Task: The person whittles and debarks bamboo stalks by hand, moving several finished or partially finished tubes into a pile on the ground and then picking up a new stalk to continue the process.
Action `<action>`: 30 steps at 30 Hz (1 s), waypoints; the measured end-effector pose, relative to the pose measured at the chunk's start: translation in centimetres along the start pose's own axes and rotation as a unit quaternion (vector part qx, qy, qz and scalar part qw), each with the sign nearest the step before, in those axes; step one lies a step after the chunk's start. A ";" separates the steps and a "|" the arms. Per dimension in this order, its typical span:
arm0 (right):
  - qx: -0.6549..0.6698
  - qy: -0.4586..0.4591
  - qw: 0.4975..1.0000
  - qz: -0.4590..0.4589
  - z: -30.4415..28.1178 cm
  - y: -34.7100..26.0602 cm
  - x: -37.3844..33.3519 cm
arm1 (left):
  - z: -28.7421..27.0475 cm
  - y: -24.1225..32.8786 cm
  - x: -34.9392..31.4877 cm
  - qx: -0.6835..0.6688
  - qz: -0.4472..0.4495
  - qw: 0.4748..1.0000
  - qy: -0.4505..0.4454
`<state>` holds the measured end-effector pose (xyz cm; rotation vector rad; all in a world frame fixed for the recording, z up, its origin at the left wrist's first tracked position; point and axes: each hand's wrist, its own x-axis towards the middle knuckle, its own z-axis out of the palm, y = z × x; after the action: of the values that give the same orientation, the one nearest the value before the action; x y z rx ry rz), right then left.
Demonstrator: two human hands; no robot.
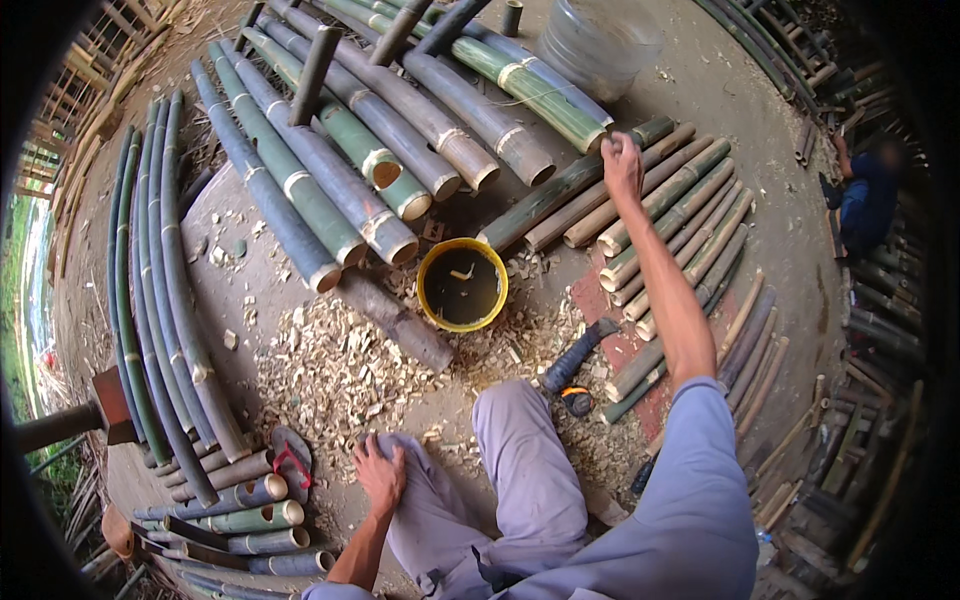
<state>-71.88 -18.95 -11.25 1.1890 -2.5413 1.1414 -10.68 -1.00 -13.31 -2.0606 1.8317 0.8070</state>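
Note:
My right arm is stretched far forward. At its end my right hand (622, 165) is closed, fingers curled, at the cut end of a thick green bamboo pole (540, 97); what the fingers hold, if anything, is too small to tell. My left hand (380, 474) rests on my left knee with its fingers spread and nothing in it. Between the long poles and my knees stands a yellow-rimmed bucket (424, 287) of dark water, a pale chip floating in it. Just beyond my right knee lie a dark wrapped tool handle (580, 354) and an orange-and-black tape measure (577, 402).
Wood chips (330, 360) litter the ground. Cut bamboo pieces (680, 210) lie in rows at right, and long bamboo poles (150, 270) at left. A flip-flop (292, 462) lies by the left stack. A clear plastic tub (598, 45) stands far back. Another person (868, 195) sits at far right.

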 end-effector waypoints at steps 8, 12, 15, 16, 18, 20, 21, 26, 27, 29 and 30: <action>-0.109 0.071 0.984 -0.118 3.1 3.5 10.2 | 0.0 1.6 0.6 0.022 0.034 0.999 0.019; -0.158 0.076 0.954 -0.242 2.9 0.5 15.9 | -1.0 1.8 0.7 0.022 0.012 1.000 0.009; -0.196 0.016 0.954 -0.225 2.4 2.1 19.1 | -0.6 2.5 1.1 0.042 0.000 0.999 -0.015; -0.211 -0.007 0.955 -0.209 2.3 2.5 19.7 | -0.6 2.6 1.2 0.052 -0.002 0.998 -0.024; -0.262 -0.017 0.950 -0.168 2.6 2.1 20.7 | -0.6 2.5 1.2 0.066 0.003 0.998 -0.015; -0.277 -0.020 0.954 -0.114 3.6 0.7 19.9 | -0.6 2.2 0.8 0.074 -0.003 0.997 -0.011; -0.279 -0.026 0.954 -0.105 3.2 0.9 19.5 | -0.6 2.1 0.9 0.071 -0.005 0.997 -0.010; -0.309 0.000 0.949 -0.057 -2.1 5.3 20.2 | -0.5 1.8 0.9 0.035 -0.020 0.999 -0.032; -0.324 0.013 0.944 -0.055 -3.3 6.1 21.0 | -0.6 1.7 0.9 0.026 -0.019 0.999 -0.032; -0.331 -0.013 0.943 -0.021 -5.5 6.6 22.4 | -0.7 1.4 0.7 0.022 -0.021 0.999 -0.032; -0.335 -0.025 0.942 -0.003 -6.2 6.7 22.8 | -0.5 1.3 0.7 0.027 -0.020 0.999 -0.030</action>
<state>-93.41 -26.00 -1.88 1.0306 -2.6085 0.1826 -11.80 -2.10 -13.07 -2.0119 1.7555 0.7899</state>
